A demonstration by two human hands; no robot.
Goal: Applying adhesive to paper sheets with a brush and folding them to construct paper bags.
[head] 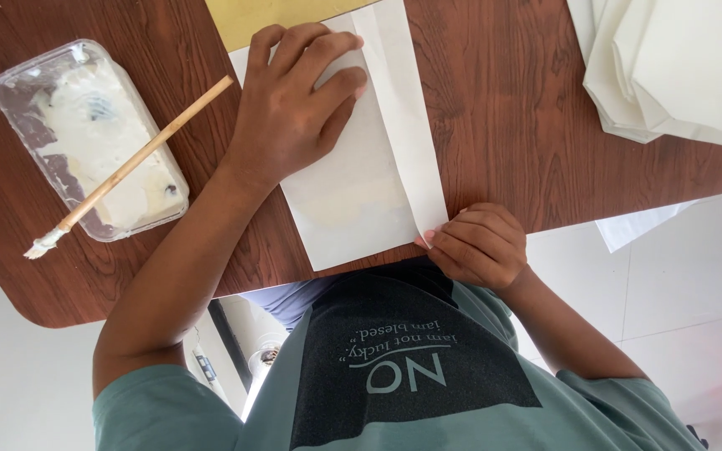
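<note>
Paper sheet (353, 192), 1, lay on the table (503, 108); your left hand (294, 108) pressed it flat, your right hand (474, 246) pinched its folded corner. 1 brush (127, 167) rested across 1 paste tray (22, 92).

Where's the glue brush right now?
In the head view, the brush lies diagonally across the clear plastic tray of white paste, on the wooden table, at picture left of the hand flat on the white paper.
</note>
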